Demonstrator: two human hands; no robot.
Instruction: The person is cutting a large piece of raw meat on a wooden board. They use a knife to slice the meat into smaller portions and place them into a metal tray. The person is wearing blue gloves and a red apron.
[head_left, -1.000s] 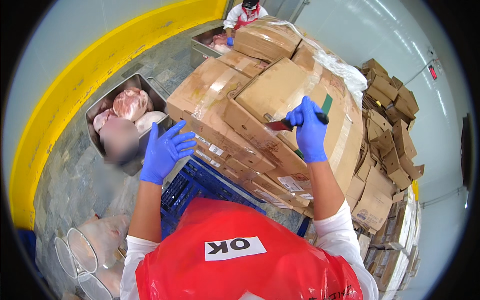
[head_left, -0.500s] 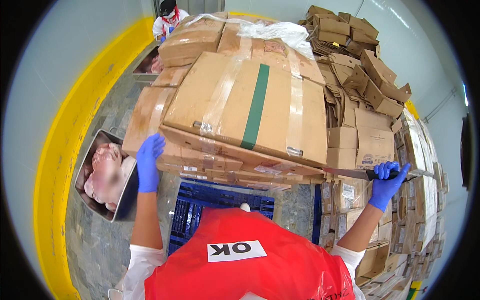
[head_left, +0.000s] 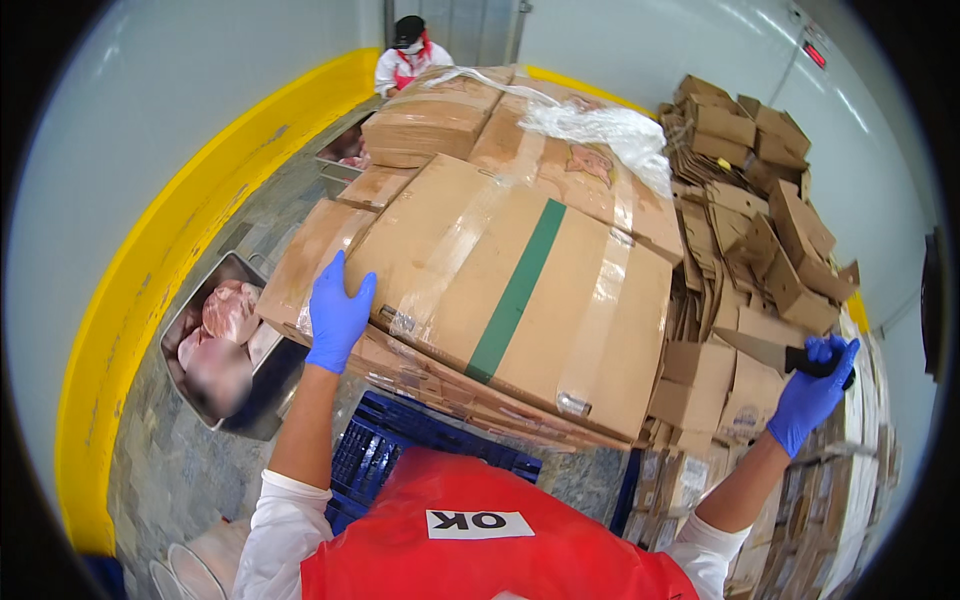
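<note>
A large cardboard box (head_left: pixel 440 270), with a green stripe and clear tape across its top, lies in front of me on a stack of cartons. My left hand (head_left: pixel 340 315), in a blue glove, is at the box's near left corner, thumb and fingers apart; whether it presses on the cardboard I cannot tell. Out to the right, my gloved right hand (head_left: pixel 810 395) is closed round the black handle of a knife (head_left: pixel 755 349). The blade points left, held clear of the box's right side.
A metal tub (head_left: pixel 178 350) of raw meat stands on the floor at left, with another tub behind. Blue pallets (head_left: pixel 385 445) lie below the stack. Flattened and opened cartons (head_left: pixel 790 235) pile up at right. Plastic film (head_left: pixel 600 135) drapes the far boxes. A co-worker (head_left: pixel 412 60) is beyond them.
My left hand has come in from beside the stack to the box's left corner. The knife in my right hand has turned, its tip now higher and away from the box's front edge. The view has shifted.
</note>
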